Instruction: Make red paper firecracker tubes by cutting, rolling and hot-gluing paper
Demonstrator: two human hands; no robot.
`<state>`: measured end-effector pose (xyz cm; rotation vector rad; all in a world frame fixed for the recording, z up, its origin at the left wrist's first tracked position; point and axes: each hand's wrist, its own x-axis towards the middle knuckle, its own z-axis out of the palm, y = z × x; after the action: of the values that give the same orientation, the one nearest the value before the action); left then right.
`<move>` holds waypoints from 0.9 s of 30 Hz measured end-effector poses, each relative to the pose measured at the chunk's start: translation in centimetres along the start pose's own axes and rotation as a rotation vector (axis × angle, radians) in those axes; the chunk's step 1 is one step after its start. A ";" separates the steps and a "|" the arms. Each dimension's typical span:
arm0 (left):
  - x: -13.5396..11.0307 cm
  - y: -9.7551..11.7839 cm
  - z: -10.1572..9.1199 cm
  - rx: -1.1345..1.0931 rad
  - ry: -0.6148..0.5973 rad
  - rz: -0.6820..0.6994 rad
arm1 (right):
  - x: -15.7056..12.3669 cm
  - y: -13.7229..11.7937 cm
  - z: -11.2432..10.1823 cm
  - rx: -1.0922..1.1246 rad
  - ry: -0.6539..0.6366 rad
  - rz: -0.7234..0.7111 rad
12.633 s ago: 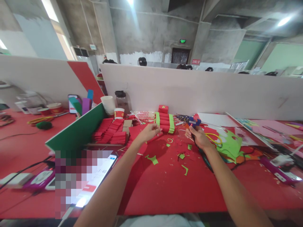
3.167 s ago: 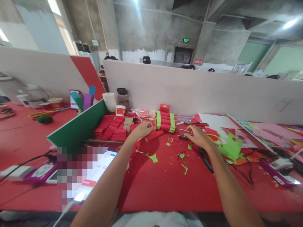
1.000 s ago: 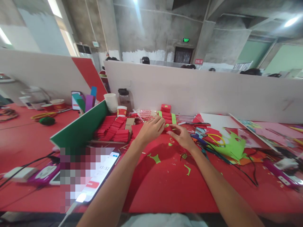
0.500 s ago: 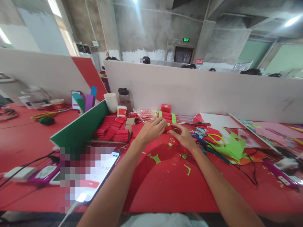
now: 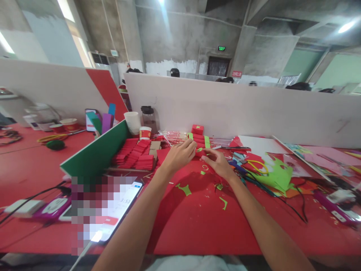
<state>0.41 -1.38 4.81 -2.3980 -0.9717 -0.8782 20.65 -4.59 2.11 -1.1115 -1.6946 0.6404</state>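
Currently the red roll bundle (image 5: 200, 142), wrapped in two green bands, is lying on its side at the back-middle of the counter (image 5: 197, 226), just in front of the white partition (image 5: 254, 109). The left hand (image 5: 180, 155) is gripping the bundle's left end, fingers curled over the top and pressed together. The right hand (image 5: 216, 163) is coming in from the right with fingers loosely bent and tips touching the bundle's lower front edge; I can't tell if it's pinching anything there.

A small red box with a yellow star (image 5: 197, 129) is sitting directly behind the bundle; can't tell whether it's on it or against it. A clear packet of sticks (image 5: 172, 136) is lying just left of the bundle.

Green paper scraps (image 5: 184, 189) are lying scattered on the counter below both hands. A blue glue gun (image 5: 234, 164) is resting just right of the right hand, cable trailing toward the near right. Beyond it, a yellow loop (image 5: 255, 166) is lying on a green paper cutout (image 5: 278, 174).

To the left, stacked red folded pieces (image 5: 134, 156) are sitting against a leaning green board (image 5: 96, 152). A white paper cup (image 5: 132, 122), a red-and-white cup (image 5: 145, 132) and a dark-lidded bottle (image 5: 147, 116) are standing behind the stack. A phone (image 5: 124, 205), screen lit and partly pixelated, is lying at the near left.
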 end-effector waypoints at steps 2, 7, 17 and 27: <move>0.0 0.0 0.0 -0.006 -0.010 0.004 | 0.0 0.0 0.0 -0.011 0.002 -0.006; 0.0 0.1 0.2 -0.013 -0.043 0.052 | 0.0 0.0 0.0 0.004 -0.002 -0.011; 0.0 0.0 -0.1 0.003 -0.089 0.116 | 0.1 0.1 -0.1 0.055 -0.016 0.009; 0.0 0.0 -0.6 -0.020 -0.072 0.125 | 0.2 0.3 -0.2 0.100 -0.020 0.025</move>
<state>0.22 -1.73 5.28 -2.4919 -0.8326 -0.7644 20.95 -4.29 2.05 -1.0604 -1.6498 0.7461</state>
